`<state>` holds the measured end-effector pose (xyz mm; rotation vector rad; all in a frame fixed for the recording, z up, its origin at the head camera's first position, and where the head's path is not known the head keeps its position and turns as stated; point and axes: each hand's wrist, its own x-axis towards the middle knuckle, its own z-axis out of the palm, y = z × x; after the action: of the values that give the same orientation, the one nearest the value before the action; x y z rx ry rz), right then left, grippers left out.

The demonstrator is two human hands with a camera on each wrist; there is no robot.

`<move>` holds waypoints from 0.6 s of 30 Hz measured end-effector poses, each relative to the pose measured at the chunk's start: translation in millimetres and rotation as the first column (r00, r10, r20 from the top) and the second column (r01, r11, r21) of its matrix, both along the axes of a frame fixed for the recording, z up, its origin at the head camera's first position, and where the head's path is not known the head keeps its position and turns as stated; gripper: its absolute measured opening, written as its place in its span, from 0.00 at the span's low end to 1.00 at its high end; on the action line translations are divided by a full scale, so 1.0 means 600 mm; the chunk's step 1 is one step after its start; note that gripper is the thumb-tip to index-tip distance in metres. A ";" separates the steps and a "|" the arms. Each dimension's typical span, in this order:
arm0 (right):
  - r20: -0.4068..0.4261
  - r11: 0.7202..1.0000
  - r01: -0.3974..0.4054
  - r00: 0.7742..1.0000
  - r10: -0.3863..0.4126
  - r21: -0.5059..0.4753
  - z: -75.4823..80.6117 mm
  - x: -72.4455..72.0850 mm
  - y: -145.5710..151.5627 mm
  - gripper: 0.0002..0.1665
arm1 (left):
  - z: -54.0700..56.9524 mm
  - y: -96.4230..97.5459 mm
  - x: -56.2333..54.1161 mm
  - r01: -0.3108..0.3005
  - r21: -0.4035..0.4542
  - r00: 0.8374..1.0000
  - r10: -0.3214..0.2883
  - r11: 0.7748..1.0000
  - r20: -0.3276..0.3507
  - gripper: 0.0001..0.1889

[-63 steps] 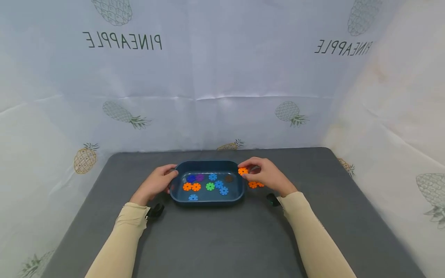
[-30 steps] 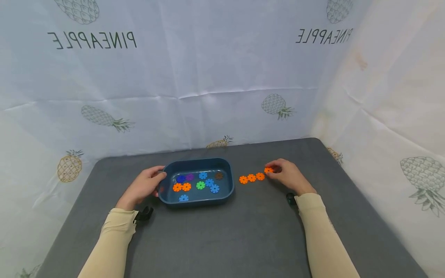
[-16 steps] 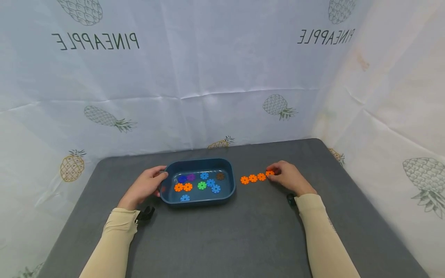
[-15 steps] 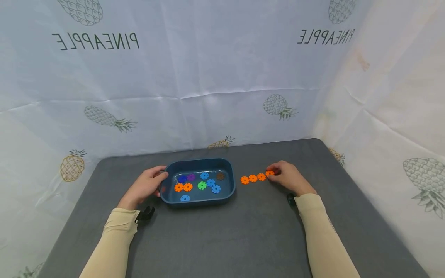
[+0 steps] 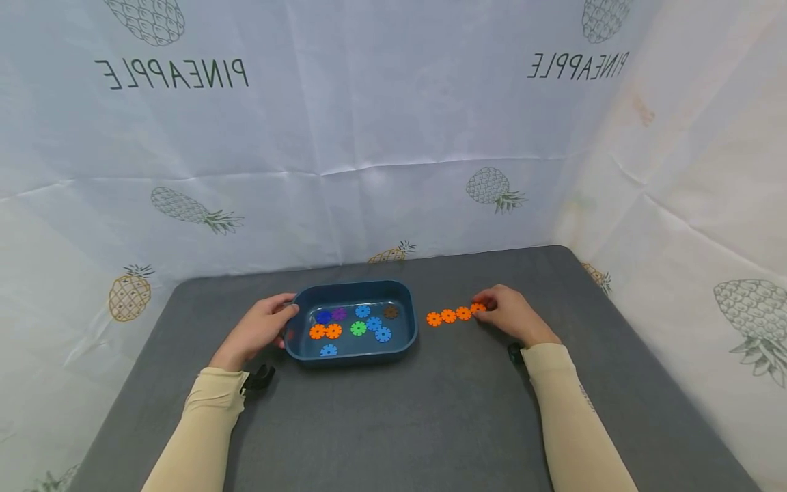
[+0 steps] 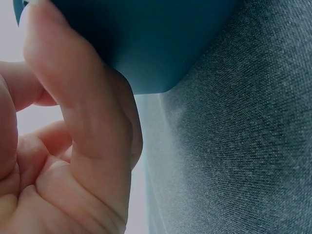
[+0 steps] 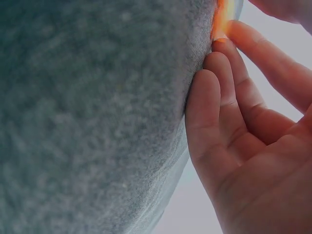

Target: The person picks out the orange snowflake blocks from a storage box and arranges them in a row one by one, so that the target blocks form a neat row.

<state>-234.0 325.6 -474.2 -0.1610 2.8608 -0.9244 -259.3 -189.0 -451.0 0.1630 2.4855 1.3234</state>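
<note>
In the head view my left hand (image 5: pixel 255 330) grips the left end of a dark blue tray (image 5: pixel 353 359), thumb over the rim and fingers below the outer side. The left wrist view shows those fingers against the tray's outer wall (image 6: pixel 146 58). To the right of the tray, orange notched discs (image 5: pixel 449 316) lie in a slightly slanting row on the table. My right hand (image 5: pixel 513 318) pinches the orange disc (image 5: pixel 478 307) at the row's right end, low at the table. In the right wrist view that disc (image 7: pixel 223 19) is mostly cut off by the frame's top.
Inside the tray lie two orange discs (image 5: pixel 325 331), a green disc (image 5: pixel 359 329), several light blue discs (image 5: pixel 383 334), a dark blue one (image 5: pixel 323 317), a purple one (image 5: pixel 339 313) and a brown one (image 5: pixel 390 311). A pineapple-print cloth (image 5: pixel 381 123) hangs behind the grey table (image 5: pixel 393 430).
My right hand carried the orange disc from beside the tray's right edge to the right end of the row and lowered it there. The left hand kept its grip on the tray.
</note>
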 end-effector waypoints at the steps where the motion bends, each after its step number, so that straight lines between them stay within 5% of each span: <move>1: 0.001 1.000 0.000 1.000 0.000 -0.002 0.000 0.000 0.000 0.21 | 0.000 0.000 0.000 0.000 0.000 1.000 0.000 1.000 0.000 0.31; 18: 0.012 1.000 0.005 1.000 -0.005 -0.001 0.002 0.000 0.006 0.22 | 0.001 0.002 0.002 -0.004 -0.007 1.000 0.004 1.000 -0.001 0.31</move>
<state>-234.1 329.0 -472.9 -0.1475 2.8513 -0.9251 -258.4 -187.8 -450.3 0.1575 2.4919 1.3164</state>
